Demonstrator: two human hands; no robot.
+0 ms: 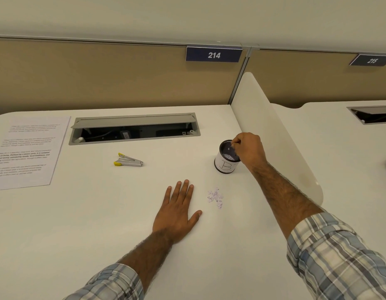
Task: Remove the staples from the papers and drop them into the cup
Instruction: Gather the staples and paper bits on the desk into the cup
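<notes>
While right hand (248, 148) is held over cup (225, 164), fingertips (233, 144) pinched (content indiscernible), left hand (176, 211) is laid flat, fingers (186, 187) together. Staple pile (215, 197) on desk (101, 213) judged not yet dropped.

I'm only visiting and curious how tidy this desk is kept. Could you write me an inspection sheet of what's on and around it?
Surface: white desk, bare at the front.
Job's things: printed papers far left; staple remover lying mid-desk; cup at right; pile of small pale bits, probably pulled staples, in front of the cup.
Clutter: nothing seen.
Hands: left hand flat on the desk, holding nothing; right hand bunched over the cup's mouth, any staple too small to see.
Cables: open cable tray in the desk; its contents are too dark to make out.
Surroundings: tan partition, sign 214, white divider.
</notes>
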